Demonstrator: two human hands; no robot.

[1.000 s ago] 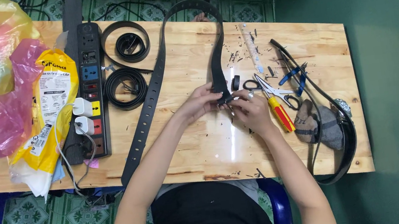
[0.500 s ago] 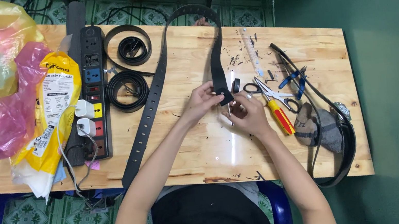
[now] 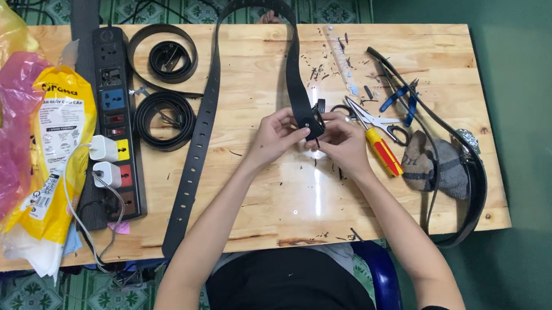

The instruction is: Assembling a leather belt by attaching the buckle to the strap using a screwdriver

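Fingers of left hand [image 3: 278, 135] and right hand [image 3: 340, 140] pinched together on the end of the long black belt [image 3: 296, 80], mid-table, just left of the scissors [image 3: 370, 119]. Belt looping up from that grip, over the far table edge [image 3: 345, 29], then down again past the power strip [image 3: 114, 120] to the near edge at lower left. Bare wood in front of the hands, towards the near edge; little room to the right, with red-handled screwdriver [image 3: 383, 151], blue pliers [image 3: 399, 96] and a grey cloth [image 3: 436, 165] crowded close, and another dark strap [image 3: 472, 181] curving along the right edge. Two coiled belts [image 3: 165, 84] beside the power strip, well apart from the hands; plastic bags [image 3: 13, 127] heaped over the left end. Compared with half a second ago: hands on the same spot, grip unchanged, belt loop and tools unmoved.
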